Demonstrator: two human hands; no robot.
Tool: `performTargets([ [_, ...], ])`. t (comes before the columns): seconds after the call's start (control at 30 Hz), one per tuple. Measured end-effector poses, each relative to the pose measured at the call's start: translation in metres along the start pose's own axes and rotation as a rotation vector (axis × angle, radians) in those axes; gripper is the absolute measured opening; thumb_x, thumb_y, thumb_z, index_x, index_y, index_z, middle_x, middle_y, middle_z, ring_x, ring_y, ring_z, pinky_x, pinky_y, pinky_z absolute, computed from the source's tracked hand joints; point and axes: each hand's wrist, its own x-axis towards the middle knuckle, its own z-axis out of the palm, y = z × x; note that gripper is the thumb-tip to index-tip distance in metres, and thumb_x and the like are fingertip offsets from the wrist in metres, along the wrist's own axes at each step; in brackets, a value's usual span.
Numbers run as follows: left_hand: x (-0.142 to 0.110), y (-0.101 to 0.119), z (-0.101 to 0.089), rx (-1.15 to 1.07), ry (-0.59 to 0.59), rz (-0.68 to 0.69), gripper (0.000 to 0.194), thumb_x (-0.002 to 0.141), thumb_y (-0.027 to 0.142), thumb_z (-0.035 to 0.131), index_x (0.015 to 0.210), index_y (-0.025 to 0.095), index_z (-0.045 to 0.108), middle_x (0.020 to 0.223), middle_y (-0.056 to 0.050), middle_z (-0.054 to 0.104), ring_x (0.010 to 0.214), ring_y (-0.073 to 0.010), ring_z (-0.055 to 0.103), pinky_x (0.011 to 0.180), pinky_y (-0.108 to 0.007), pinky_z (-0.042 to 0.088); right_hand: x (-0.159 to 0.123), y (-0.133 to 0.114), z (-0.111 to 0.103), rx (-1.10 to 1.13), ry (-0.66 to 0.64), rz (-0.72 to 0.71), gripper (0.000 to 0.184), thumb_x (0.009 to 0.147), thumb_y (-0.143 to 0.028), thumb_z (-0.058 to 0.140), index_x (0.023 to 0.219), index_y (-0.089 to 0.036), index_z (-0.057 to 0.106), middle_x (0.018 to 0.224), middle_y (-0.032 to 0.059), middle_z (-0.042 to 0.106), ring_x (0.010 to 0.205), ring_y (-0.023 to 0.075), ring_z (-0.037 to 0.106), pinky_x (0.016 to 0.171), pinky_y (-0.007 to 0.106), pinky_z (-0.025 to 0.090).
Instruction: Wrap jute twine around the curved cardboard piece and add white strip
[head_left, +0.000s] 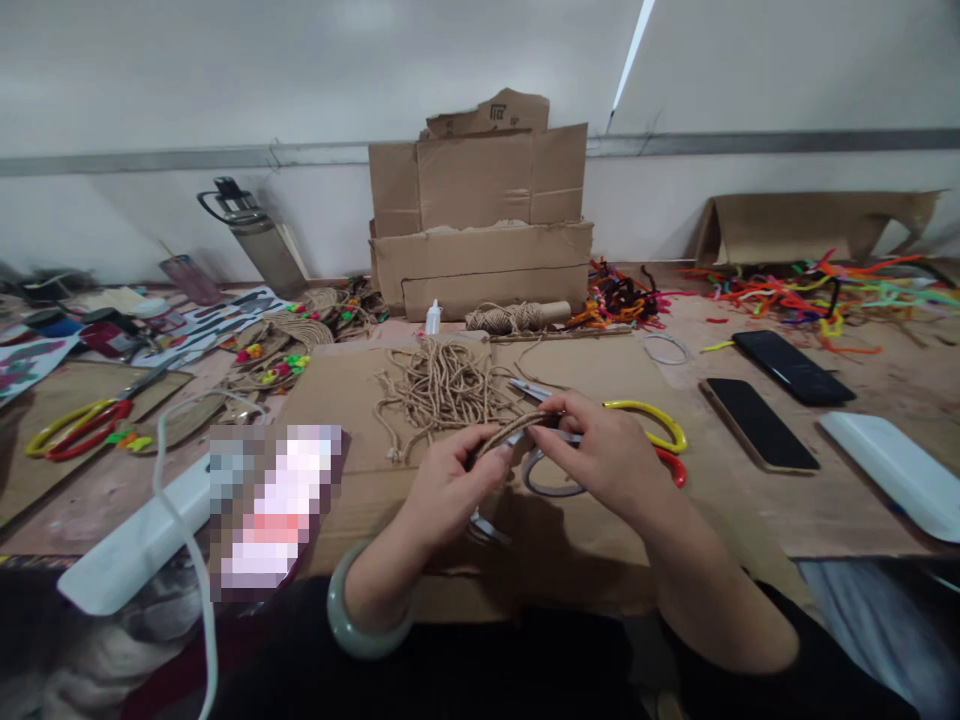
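Over the cardboard sheet [341, 415], both hands [459, 478] [604, 447] in closed pinches on a curved brown cord [517, 426].

A curved band of brown cord [514, 427], seemingly several strands lying side by side, arches between the fingertips of the left hand [459, 482] and the right hand [606, 452], its right end higher. A narrow whitish strip [515, 438] shows just beneath its middle.

Pinkish tbl [900, 378]: cardbd sheet [345, 400] mid, 2 phones [761, 425] R, pipe cleaners [834, 292] behind.
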Motion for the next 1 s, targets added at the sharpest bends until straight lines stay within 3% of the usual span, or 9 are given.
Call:
performTargets([
  [0.2,0.001,0.014,-0.008,0.112,0.047,-0.007,0.023,0.079,0.031,0.053,0.077,0.013,0.067,0.062,0.0,0.056,0.059,-0.0104,0.046,0.055,-0.021,0.037,-0.003,-0.015,0.008,-0.118,0.136,-0.087,0.022,0.077,-0.039,0.059,0.09,-0.021,0.063,0.062,-0.001,0.065,0.057,0.0172,0.062,0.052,0.026,0.036],
  [0.37,0.004,0.002,-0.011,0.048,0.11,-0.05,0.025,0.08,0.033,0.053,0.075,0.013,0.066,0.061,0.0,0.057,0.056,-0.0095,0.046,0.051,-0.02,0.035,-0.003,-0.011,0.013,0.032,0.073,-0.102,0.03,0.079,-0.039,0.059,0.103,-0.021,0.059,0.061,-0.0029,0.064,0.055,0.0143,0.06,0.054,0.024,0.039],
  [0.5,0.006,-0.007,-0.011,-0.002,0.141,-0.06,0.024,0.079,0.033,0.055,0.072,0.013,0.066,0.061,0.0,0.057,0.057,-0.0097,0.048,0.053,-0.021,0.037,-0.001,-0.005,0.013,0.08,0.055,-0.064,0.029,0.079,-0.039,0.058,0.101,-0.02,0.059,0.061,-0.0026,0.065,0.055,0.0146,0.06,0.053,0.024,0.039],
  [0.67,0.005,-0.008,-0.008,-0.004,0.138,-0.047,0.022,0.079,0.031,0.055,0.07,0.014,0.066,0.061,0.001,0.057,0.058,-0.0095,0.049,0.056,-0.021,0.038,0.002,-0.005,0.012,0.033,0.056,-0.012,0.025,0.077,-0.036,0.058,0.096,-0.02,0.062,0.062,-0.0011,0.066,0.057,0.0167,0.062,0.054,0.026,0.04],
  [0.83,0.003,-0.003,-0.005,0.066,0.111,-0.022,0.023,0.079,0.031,0.053,0.069,0.014,0.064,0.056,0.003,0.05,0.054,-0.0088,0.042,0.051,-0.021,0.033,0.003,-0.004,0.011,-0.008,0.009,0.022,0.029,0.078,-0.038,0.055,0.098,-0.019,0.065,0.078,0.0041,0.072,0.072,0.0208,0.067,0.063,0.029,0.044],
  [1.0,0.003,-0.003,-0.005,0.103,0.101,-0.018,0.023,0.08,0.03,0.052,0.069,0.014,0.063,0.058,0.002,0.051,0.057,-0.0096,0.043,0.053,-0.021,0.034,0.003,-0.003,0.009,-0.114,0.032,-0.021,0.027,0.079,-0.04,0.053,0.092,-0.021,0.068,0.073,0.0035,0.072,0.065,0.0197,0.067,0.058,0.028,0.042],
])
